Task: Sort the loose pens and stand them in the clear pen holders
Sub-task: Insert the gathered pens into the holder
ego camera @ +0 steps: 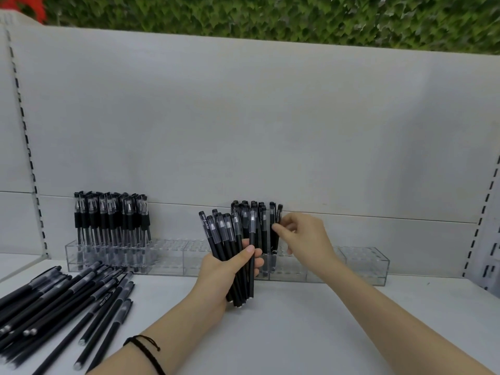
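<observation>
pens (232, 255): matt black barrels, clear glossy caps
pen holders (362, 262): clear glossy plastic
shelf (311, 328): smooth, matt white

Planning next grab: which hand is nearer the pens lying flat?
Left. Left hand, gripping a pen bundle, is right of the loose pens; right hand farther right, at the pen holder.
</observation>
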`<state>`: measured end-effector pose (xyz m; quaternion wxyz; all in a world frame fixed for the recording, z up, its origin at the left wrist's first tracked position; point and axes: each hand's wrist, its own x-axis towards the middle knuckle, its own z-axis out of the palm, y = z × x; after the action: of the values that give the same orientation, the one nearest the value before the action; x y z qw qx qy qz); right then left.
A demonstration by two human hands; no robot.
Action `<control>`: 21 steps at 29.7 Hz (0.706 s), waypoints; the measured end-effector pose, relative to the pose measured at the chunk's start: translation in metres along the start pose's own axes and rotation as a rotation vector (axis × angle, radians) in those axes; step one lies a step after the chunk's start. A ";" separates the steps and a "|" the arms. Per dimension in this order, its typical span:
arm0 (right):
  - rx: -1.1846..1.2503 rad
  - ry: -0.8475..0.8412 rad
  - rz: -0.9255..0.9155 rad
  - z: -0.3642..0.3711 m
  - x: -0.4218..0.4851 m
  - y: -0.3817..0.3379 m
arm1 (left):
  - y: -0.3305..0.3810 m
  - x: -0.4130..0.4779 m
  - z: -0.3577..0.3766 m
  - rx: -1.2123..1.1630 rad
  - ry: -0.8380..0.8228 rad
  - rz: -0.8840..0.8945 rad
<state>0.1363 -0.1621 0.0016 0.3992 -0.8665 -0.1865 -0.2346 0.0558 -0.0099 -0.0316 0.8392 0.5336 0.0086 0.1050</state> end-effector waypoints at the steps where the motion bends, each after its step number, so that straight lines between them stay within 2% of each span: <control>1: -0.018 0.006 0.009 0.002 0.001 0.002 | 0.000 0.000 0.000 0.001 -0.003 0.000; 6: -0.068 0.059 0.049 -0.003 0.000 0.000 | 0.001 0.000 -0.002 0.031 -0.053 -0.014; 9: 0.070 0.123 0.019 -0.008 -0.007 -0.010 | 0.001 -0.001 0.000 0.010 -0.080 -0.031; 12: 0.285 -0.061 -0.072 -0.012 -0.014 -0.022 | 0.002 -0.004 0.001 -0.011 -0.116 -0.044; 14: 0.315 -0.179 -0.103 -0.009 -0.017 -0.026 | 0.003 -0.006 0.002 0.001 -0.141 -0.050; 16: 0.337 -0.213 -0.081 -0.005 -0.017 -0.028 | 0.002 -0.006 0.003 0.018 -0.154 -0.057; 18: 0.386 -0.163 -0.039 -0.007 -0.015 -0.030 | 0.001 -0.003 0.002 0.024 -0.143 -0.057; 19: 0.396 -0.078 -0.029 -0.009 -0.013 -0.030 | 0.000 -0.002 0.001 0.024 -0.132 -0.059; 21: 0.360 0.200 -0.068 -0.018 -0.010 -0.029 | -0.001 0.000 -0.001 0.015 -0.102 -0.066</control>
<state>0.1084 -0.1594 0.0236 0.5559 -0.7467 -0.2140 -0.2960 0.0563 -0.0098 -0.0329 0.8376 0.5438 -0.0156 0.0498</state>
